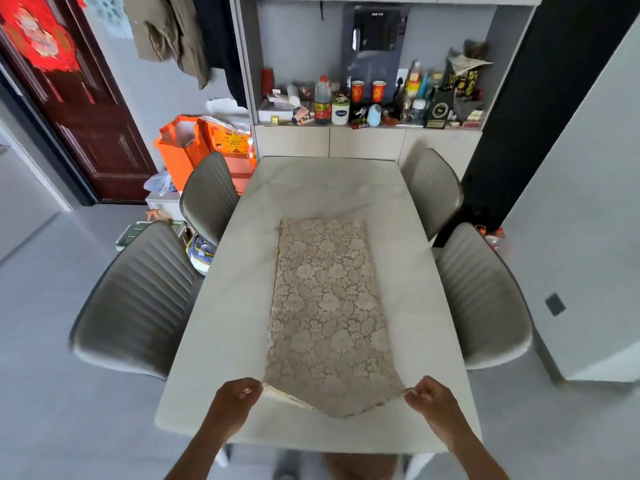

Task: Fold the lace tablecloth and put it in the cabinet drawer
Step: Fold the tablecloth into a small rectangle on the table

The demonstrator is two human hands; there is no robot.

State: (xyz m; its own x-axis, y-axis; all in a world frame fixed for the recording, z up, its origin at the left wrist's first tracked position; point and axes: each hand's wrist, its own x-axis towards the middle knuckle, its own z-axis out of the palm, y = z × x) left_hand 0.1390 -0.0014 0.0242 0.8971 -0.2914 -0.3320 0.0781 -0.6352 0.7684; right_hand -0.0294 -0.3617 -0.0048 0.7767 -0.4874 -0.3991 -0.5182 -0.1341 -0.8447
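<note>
Now both hands, left (239, 396) and right (427, 394), pinch the lace tablecloth's (329, 306) near corners.

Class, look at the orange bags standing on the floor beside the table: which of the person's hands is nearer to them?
Left. The left hand pinches the lace tablecloth's near-left corner, on the same side as the orange bags. The right hand holds the near-right corner, farther across the table.
</note>
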